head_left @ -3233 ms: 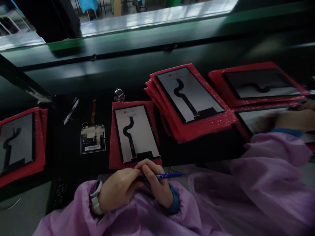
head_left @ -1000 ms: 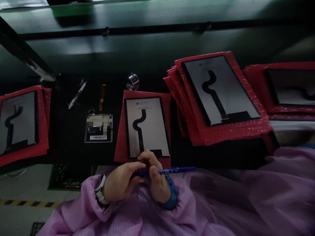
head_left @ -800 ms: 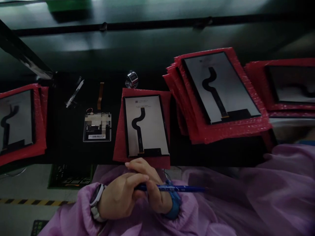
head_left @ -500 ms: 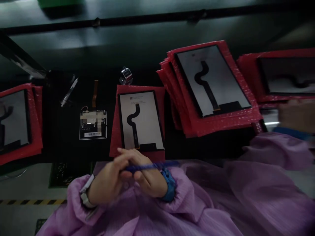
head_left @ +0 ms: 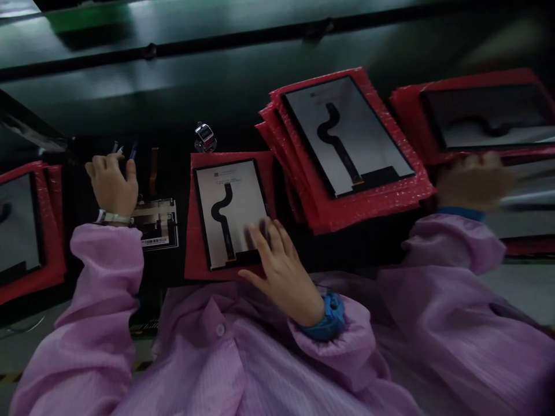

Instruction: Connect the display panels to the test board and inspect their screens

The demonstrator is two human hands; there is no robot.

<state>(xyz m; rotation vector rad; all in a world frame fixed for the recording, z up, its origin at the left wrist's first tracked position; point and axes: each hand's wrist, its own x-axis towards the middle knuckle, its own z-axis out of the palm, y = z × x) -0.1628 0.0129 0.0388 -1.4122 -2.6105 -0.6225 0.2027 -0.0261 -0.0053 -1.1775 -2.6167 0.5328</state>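
My left hand (head_left: 113, 185) is at the back left of the dark bench, palm down, thumb and fingers apart. A blue pen (head_left: 134, 150) lies just beyond the thumb, and a white pen-like stick (head_left: 119, 149) shows past the fingertips. My forearm partly covers a small circuit assembly (head_left: 160, 222) with an orange flex cable (head_left: 154, 167). My right hand (head_left: 286, 268) is over the lower right corner of an LCD panel (head_left: 243, 202), fingers spread, holding nothing. Whether it touches the panel I cannot tell. The panel, with a black S-shaped flex cable (head_left: 222, 214), lies on a red bubble sheet (head_left: 197, 263).
A silver hand counter (head_left: 204, 137) stands behind the panel. Stacked red sheets (head_left: 321, 216) bear another panel (head_left: 347, 133) to the right. Beyond are more panels (head_left: 481, 115) and a co-worker's blurred hand (head_left: 474, 182). Another panel (head_left: 19, 219) on red sheets lies left.
My hands were together in front of me with the blue pen. The left has moved to the back left, the pen now beside it; the right has opened over the panel.
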